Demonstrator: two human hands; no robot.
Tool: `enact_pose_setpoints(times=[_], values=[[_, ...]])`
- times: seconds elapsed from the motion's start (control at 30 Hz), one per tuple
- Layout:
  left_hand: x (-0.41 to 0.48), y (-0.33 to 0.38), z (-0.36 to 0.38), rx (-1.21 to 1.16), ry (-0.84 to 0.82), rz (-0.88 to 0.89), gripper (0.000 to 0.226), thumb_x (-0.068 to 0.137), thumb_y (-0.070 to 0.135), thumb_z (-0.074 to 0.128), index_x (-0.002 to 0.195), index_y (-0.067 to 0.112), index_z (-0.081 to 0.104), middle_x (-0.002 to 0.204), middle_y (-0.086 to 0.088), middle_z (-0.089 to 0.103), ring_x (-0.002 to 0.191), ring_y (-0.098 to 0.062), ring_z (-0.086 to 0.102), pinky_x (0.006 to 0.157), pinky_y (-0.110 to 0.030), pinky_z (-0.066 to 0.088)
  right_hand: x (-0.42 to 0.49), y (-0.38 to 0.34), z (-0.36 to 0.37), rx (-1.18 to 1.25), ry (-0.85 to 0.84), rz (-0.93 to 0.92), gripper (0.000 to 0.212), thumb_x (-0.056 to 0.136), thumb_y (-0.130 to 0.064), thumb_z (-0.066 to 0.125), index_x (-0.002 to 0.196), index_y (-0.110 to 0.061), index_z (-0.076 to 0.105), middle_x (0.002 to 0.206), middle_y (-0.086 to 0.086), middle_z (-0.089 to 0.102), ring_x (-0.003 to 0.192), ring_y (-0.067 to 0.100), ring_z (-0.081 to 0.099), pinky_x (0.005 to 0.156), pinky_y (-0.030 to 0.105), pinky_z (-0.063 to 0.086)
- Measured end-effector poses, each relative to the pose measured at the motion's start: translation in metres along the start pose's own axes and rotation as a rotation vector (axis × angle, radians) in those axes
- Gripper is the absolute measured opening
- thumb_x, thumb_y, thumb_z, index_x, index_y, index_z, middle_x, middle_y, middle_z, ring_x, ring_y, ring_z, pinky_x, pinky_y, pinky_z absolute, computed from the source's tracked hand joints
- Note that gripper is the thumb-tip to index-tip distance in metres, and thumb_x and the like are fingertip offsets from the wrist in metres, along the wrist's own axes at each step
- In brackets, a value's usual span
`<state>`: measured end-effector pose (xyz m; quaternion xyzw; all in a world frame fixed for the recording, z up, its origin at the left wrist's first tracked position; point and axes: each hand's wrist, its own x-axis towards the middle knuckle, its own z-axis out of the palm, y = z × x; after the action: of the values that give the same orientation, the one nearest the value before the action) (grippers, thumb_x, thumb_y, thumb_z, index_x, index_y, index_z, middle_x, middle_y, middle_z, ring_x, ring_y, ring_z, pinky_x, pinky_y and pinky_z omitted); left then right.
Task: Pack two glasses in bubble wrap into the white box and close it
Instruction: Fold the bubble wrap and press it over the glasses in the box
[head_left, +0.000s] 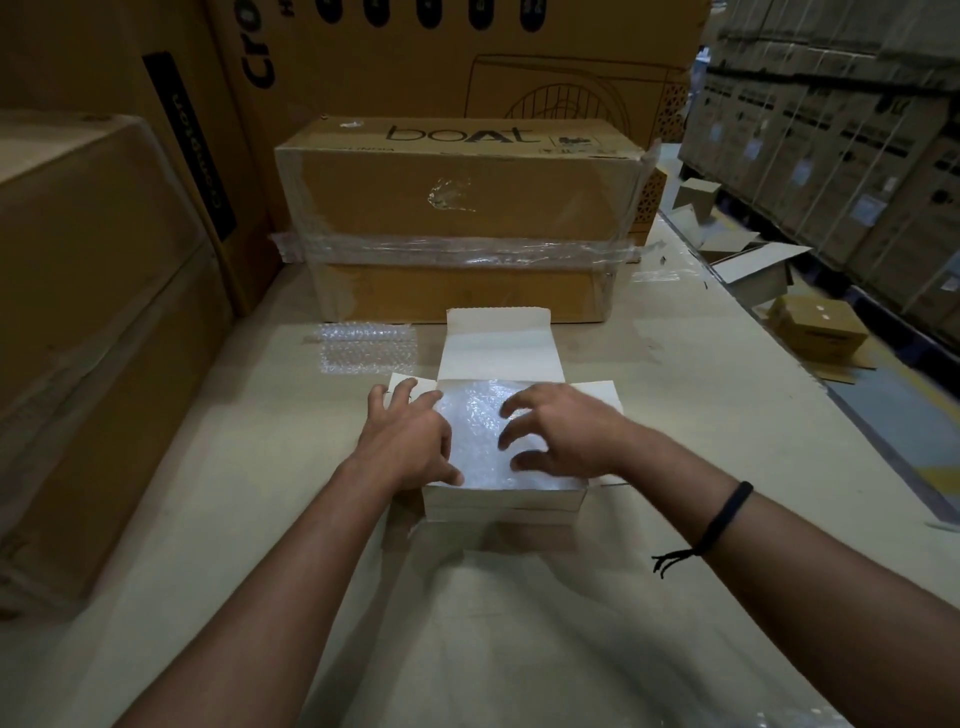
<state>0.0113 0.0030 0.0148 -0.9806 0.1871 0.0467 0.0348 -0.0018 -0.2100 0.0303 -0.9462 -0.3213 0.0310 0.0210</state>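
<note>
The white box (498, 503) stands open on the table in front of me, its lid flap (500, 344) raised at the back and side flaps spread out. Bubble wrap (475, 421) fills its top; the glasses under it are hidden. My left hand (410, 434) lies on the box's left edge, fingers spread across the left flap and the wrap. My right hand (556, 434) hovers over or touches the wrap on the right side, fingers bent like claws and holding nothing.
A spare piece of bubble wrap (366, 347) lies on the table left of the lid. A taped brown boAt carton (457, 218) stands just behind the box. Large cartons (98, 312) wall the left side. The table edge (810, 374) runs along the right, with boxes on the floor beyond.
</note>
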Motion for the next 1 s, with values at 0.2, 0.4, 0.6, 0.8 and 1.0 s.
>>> enact_pose_setpoints(times=[0.2, 0.4, 0.6, 0.8, 1.0], values=[[0.005, -0.002, 0.015, -0.001, -0.024, -0.019, 0.032, 0.072, 0.061, 0.071, 0.074, 0.029, 0.069, 0.159, 0.006, 0.022, 0.144, -0.026, 0.01, 0.113, -0.055, 0.007, 0.017, -0.005, 0.026, -0.047, -0.053, 0.034, 0.027, 0.084, -0.047, 0.068, 0.108, -0.035, 0.069, 0.142, -0.004, 0.046, 0.131, 0.02, 0.036, 0.102, 0.04, 0.033], [0.001, -0.015, 0.02, -0.226, 0.101, -0.017, 0.025, 0.074, 0.058, 0.07, 0.086, 0.036, 0.07, 0.16, 0.004, 0.016, 0.147, -0.022, 0.001, 0.113, -0.049, 0.003, 0.02, 0.005, 0.014, 0.113, 0.001, 0.073, 0.038, 0.082, -0.056, 0.066, 0.112, -0.032, 0.068, 0.135, -0.003, 0.054, 0.123, 0.019, 0.046, 0.101, 0.042, 0.04], [-0.016, -0.019, 0.035, -0.643, 0.351, -0.429, 0.091, 0.072, 0.05, 0.078, 0.146, 0.022, 0.032, 0.154, -0.005, 0.03, 0.138, -0.033, 0.028, 0.107, -0.048, 0.03, 0.037, 0.019, 0.022, 0.0, -0.198, 0.257, 0.097, 0.069, -0.077, 0.062, 0.15, -0.038, 0.025, 0.158, 0.002, 0.025, 0.141, 0.028, 0.028, 0.113, 0.048, 0.025], [-0.026, -0.023, 0.047, -1.332, 0.33, -0.506, 0.03, 0.071, 0.024, 0.076, 0.099, 0.016, 0.067, 0.099, -0.008, 0.073, 0.086, -0.025, 0.068, 0.083, -0.045, 0.055, 0.036, 0.014, 0.033, -0.011, -0.146, 0.255, 0.101, 0.069, -0.073, 0.067, 0.151, -0.035, 0.022, 0.159, 0.003, 0.024, 0.143, 0.029, 0.025, 0.116, 0.049, 0.019], [-0.027, -0.008, 0.023, -1.429, 0.191, -0.011, 0.045, 0.086, 0.027, 0.063, 0.13, 0.02, 0.057, 0.125, 0.016, 0.061, 0.115, 0.003, 0.056, 0.097, -0.019, 0.042, 0.01, 0.017, 0.013, 0.12, 0.122, 0.315, 0.069, 0.085, -0.069, 0.052, 0.142, -0.031, 0.043, 0.148, 0.0, 0.043, 0.132, 0.023, 0.041, 0.108, 0.044, 0.032]])
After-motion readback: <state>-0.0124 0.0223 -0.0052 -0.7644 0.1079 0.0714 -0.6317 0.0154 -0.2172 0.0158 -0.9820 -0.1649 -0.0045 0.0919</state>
